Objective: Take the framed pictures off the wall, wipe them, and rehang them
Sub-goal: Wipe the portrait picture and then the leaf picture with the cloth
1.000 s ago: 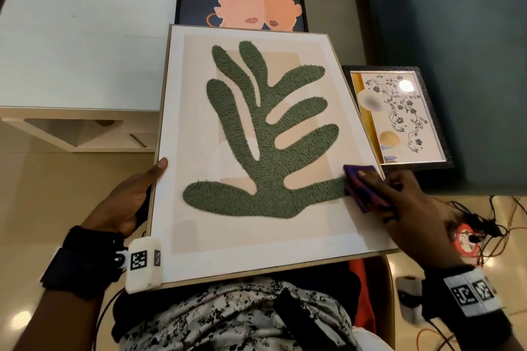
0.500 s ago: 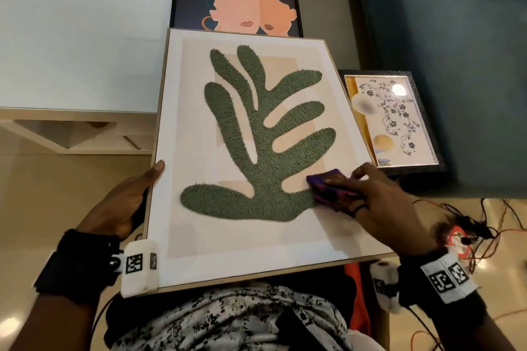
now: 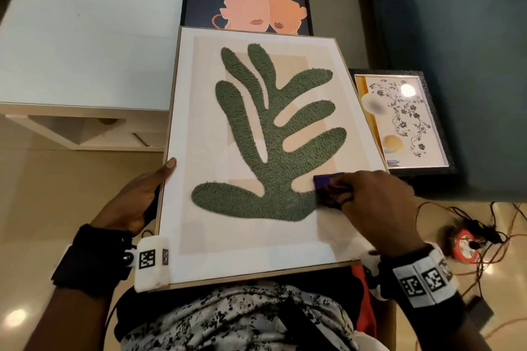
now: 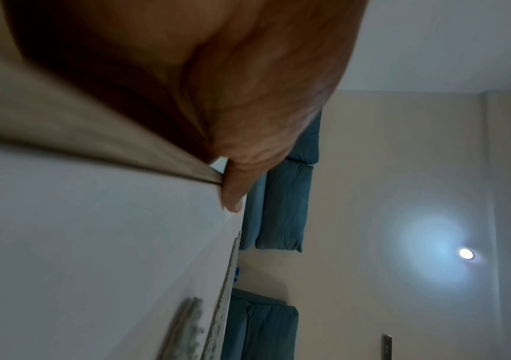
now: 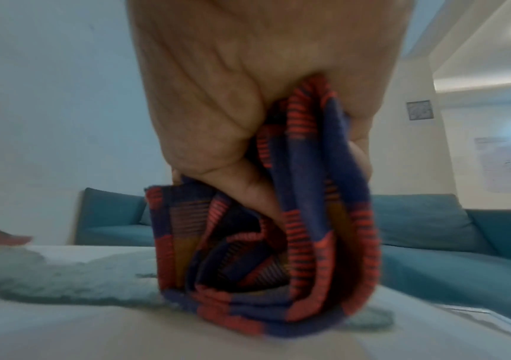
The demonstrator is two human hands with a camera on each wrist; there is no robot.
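Observation:
A large wood-framed picture (image 3: pixel 256 251) of a green leaf shape lies tilted on my lap. My left hand (image 3: pixel 137 199) grips its left edge, thumb on the front; the left wrist view shows that thumb (image 4: pixel 235 190) over the frame's rim (image 4: pixel 94 136). My right hand (image 3: pixel 376 202) holds a folded blue-and-red cloth (image 3: pixel 330 188) and presses it on the glass at the lower right, by the leaf's base. In the right wrist view the cloth (image 5: pixel 278 255) is bunched in my right hand (image 5: pixel 263 121) against the picture's surface (image 5: pixel 94 328).
A framed picture of two faces (image 3: pixel 248 3) stands behind the large one. A small black-framed floral picture (image 3: pixel 399 120) leans against the blue sofa (image 3: pixel 456 37) at right. A white table (image 3: pixel 85 31) is at left. Cables and a red object (image 3: pixel 464 245) lie on the floor.
My right hand has slid the cloth leftward from the picture's right edge onto the base of the green leaf. The left hand has kept its grip on the frame.

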